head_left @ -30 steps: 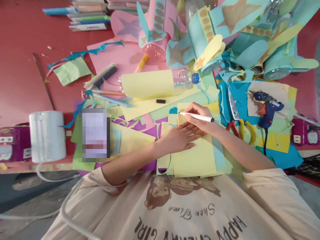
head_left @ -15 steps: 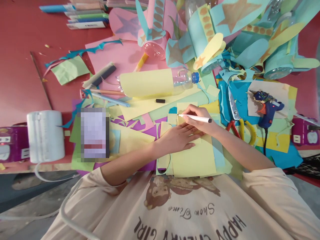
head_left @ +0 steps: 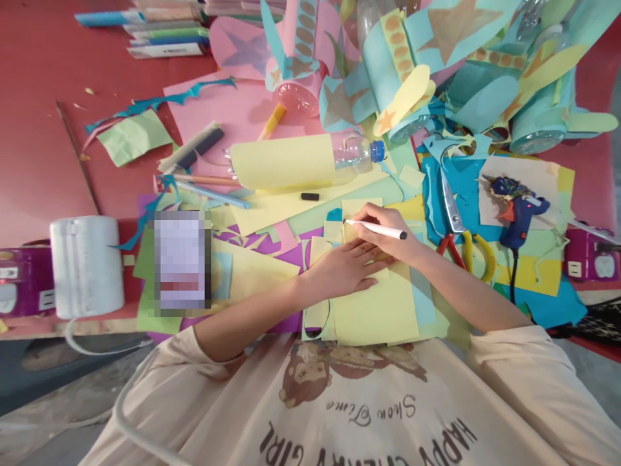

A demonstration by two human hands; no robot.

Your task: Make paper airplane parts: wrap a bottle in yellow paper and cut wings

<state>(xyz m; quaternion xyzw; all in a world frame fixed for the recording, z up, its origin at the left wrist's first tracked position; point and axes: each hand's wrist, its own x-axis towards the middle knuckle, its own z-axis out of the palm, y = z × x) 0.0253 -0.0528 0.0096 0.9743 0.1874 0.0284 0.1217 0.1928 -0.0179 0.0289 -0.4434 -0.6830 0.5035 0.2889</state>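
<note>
My right hand (head_left: 383, 226) is closed round a white pen (head_left: 376, 228) whose tip rests on a yellow paper sheet (head_left: 376, 310) near its far edge. Flat on that same sheet lies my left hand (head_left: 344, 268), fingers stretched out, just below the pen. A black pen cap (head_left: 309, 196) lies a little beyond the sheet. Behind it a clear plastic bottle (head_left: 356, 154) wrapped in yellow paper lies on its side.
Scissors with yellow and red handles (head_left: 458, 223) and a blue glue gun (head_left: 517, 210) lie to the right. Paper-covered bottle crafts (head_left: 402, 65) crowd the back. A phone (head_left: 182, 262) and a white roll (head_left: 86, 265) sit at left, purple power strips (head_left: 592, 252) at the edges.
The pen's rear end has swung slightly left and down; the tip stays on the yellow sheet. My left hand has not moved.
</note>
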